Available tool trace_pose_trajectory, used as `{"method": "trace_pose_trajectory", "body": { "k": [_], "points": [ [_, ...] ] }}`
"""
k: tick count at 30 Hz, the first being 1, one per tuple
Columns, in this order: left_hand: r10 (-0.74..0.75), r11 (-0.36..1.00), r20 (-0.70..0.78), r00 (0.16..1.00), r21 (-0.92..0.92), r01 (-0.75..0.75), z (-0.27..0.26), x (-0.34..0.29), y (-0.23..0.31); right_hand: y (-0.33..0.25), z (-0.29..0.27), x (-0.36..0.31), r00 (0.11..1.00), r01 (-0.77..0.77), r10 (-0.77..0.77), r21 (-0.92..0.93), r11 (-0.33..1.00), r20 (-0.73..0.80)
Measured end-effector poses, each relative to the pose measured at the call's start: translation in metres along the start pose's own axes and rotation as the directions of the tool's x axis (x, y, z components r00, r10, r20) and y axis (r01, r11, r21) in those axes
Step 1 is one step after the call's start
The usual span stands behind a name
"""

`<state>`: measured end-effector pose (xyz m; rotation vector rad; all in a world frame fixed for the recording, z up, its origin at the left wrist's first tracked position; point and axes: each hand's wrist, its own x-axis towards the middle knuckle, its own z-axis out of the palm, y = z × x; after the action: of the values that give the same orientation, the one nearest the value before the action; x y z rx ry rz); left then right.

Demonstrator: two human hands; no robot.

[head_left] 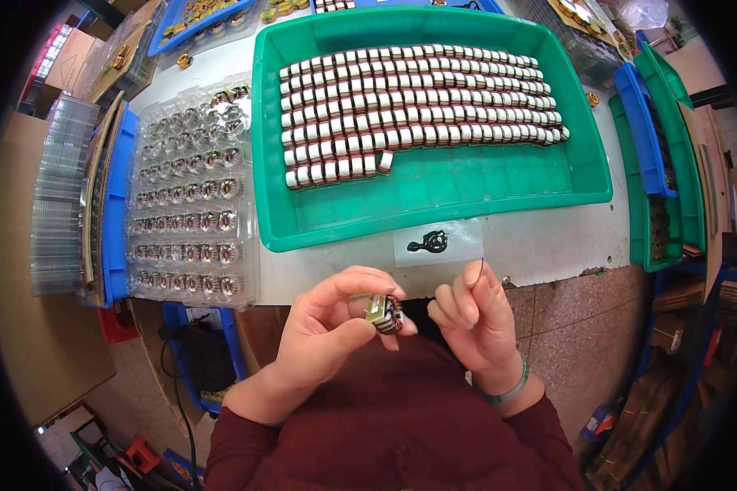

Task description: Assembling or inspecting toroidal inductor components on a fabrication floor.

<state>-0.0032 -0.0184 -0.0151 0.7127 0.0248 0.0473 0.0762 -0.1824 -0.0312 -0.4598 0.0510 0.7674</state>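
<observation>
Near the table's front edge, my left hand (pixel 319 323) grips a small wound coil (pixel 387 316) between thumb and fingers. The coil has dark and reddish windings and a yellow-green flat side facing left. To its right, apart from the coil, my right hand (pixel 477 315) is closed in a pinch with its fingertips raised. A thin dark strand (pixel 482 265) sticks up from those fingertips; its exact kind is too small to tell. Just beyond my hands, a black tangled clump (pixel 430 241) lies on a pale sheet (pixel 404 256).
A green bin (pixel 434 219) holds rows of white-topped coils (pixel 418 116). On its left stands a clear plastic tray (pixel 250 274) of coils, beside stacked clear trays (pixel 57 204). Blue trays (pixel 246 6) sit at the back; green and blue bins (pixel 643 131) stand at right.
</observation>
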Motion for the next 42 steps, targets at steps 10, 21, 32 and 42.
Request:
{"method": "trace_pose_trajectory", "body": {
  "k": [10, 21, 32, 42],
  "points": [
    [0.015, 0.984, -0.085, 0.996, 0.180, 0.000, 0.010, -0.002, 0.002, -0.007, 0.011, -0.001, 0.982, -0.171, 0.146, 0.231, 0.958, 0.122],
    [0.068, 0.954, -0.053, 0.996, 0.295, -0.050, 0.013, -0.001, 0.004, 0.003, 0.011, -0.001, 0.993, -0.029, 0.029, 0.000, 1.000, 0.115],
    [0.280, 0.668, 0.281, 0.918, 0.629, -0.396, 0.006, 0.007, 0.005, -0.003, 0.017, -0.012, 0.986, -0.006, 0.092, -0.527, 0.850, 0.138],
    [0.387, 0.487, 0.284, 0.877, 0.745, -0.456, 0.002, 0.003, 0.006, 0.000, 0.012, -0.012, 0.974, 0.185, -0.081, -0.539, 0.822, 0.211]
  ]
}}
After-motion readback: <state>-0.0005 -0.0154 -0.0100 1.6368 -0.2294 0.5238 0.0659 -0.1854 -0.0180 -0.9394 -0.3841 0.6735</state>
